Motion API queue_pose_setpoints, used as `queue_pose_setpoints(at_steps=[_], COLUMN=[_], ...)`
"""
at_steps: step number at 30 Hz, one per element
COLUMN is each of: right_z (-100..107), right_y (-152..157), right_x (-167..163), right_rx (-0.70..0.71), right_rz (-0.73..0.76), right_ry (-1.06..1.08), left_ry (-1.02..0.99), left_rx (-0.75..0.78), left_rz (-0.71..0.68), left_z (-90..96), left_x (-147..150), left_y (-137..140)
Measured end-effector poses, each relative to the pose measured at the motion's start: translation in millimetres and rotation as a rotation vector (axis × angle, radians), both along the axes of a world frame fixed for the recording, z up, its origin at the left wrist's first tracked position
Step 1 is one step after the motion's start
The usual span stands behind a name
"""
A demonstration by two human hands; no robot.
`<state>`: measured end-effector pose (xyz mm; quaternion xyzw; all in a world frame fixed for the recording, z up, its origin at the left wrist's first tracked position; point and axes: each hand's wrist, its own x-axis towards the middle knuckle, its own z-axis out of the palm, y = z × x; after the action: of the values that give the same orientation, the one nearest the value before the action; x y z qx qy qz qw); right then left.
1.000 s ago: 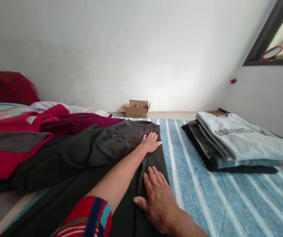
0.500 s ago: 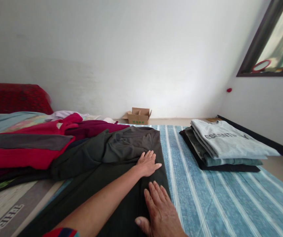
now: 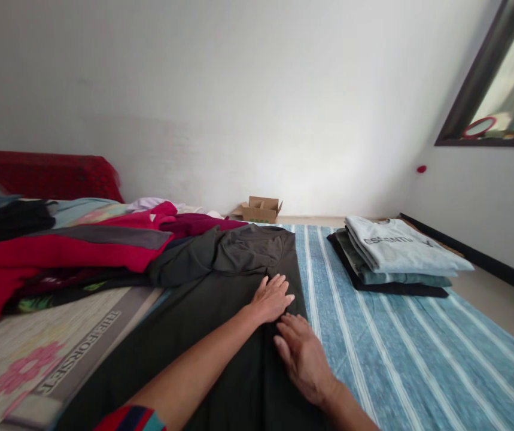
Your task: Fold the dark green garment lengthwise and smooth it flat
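A dark grey long-sleeved shirt (image 3: 221,323) lies spread on the bed, its neckline toward the wall and one sleeve folded across its upper part. My left hand (image 3: 272,297) rests palm down near the shirt's right edge, fingers stretched over the cloth. Just nearer to me, my right hand (image 3: 304,356) lies on the same edge, its fingers slightly bent and close to the left hand. Neither hand is closed around the fabric.
A stack of folded clothes (image 3: 400,248), topped by a light grey lettered one, stands on the blue striped sheet (image 3: 391,353). Red and grey clothing (image 3: 81,248) is heaped at left, on patterned bedding (image 3: 36,365). A cardboard box (image 3: 262,209) stands by the wall.
My right hand has slid forward along the shirt's edge toward the left hand. The left hand stays at nearly the same spot. The view has turned a little left.
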<state>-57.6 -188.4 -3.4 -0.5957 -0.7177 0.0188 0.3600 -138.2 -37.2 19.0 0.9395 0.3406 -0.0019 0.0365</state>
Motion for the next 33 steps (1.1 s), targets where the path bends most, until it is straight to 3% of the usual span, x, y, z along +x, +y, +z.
queue_pose_setpoints(at_steps=[4, 9, 16, 22, 27, 33], right_z=[-2.8, -15.3, -19.9, -21.4, -22.0, -21.2], right_y=[4.1, 8.8, 7.8, 6.2, 4.8, 3.7], right_x=[32.3, 50.5, 53.0, 52.9, 49.0, 45.7], right_rx=[0.123, 0.111, 0.128, 0.107, 0.019, -0.089], right_rz=[-0.098, -0.163, -0.217, -0.152, -0.069, -0.082], right_ry=[0.170, 0.211, 0.096, 0.031, -0.129, -0.230], left_ry=[0.010, -0.019, -0.057, -0.039, -0.053, -0.056], left_rx=[-0.077, -0.071, -0.098, -0.146, -0.115, -0.184], left_rz=[0.018, 0.028, -0.044, -0.065, -0.037, 0.011], left_z=[-6.0, -3.1, 7.1, -5.4, -5.0, 10.1], left_x=[-21.7, -27.8, -28.2, -36.2, -40.0, -64.8], left_y=[-10.9, -15.7, -58.2, -73.7, -81.3, -120.7])
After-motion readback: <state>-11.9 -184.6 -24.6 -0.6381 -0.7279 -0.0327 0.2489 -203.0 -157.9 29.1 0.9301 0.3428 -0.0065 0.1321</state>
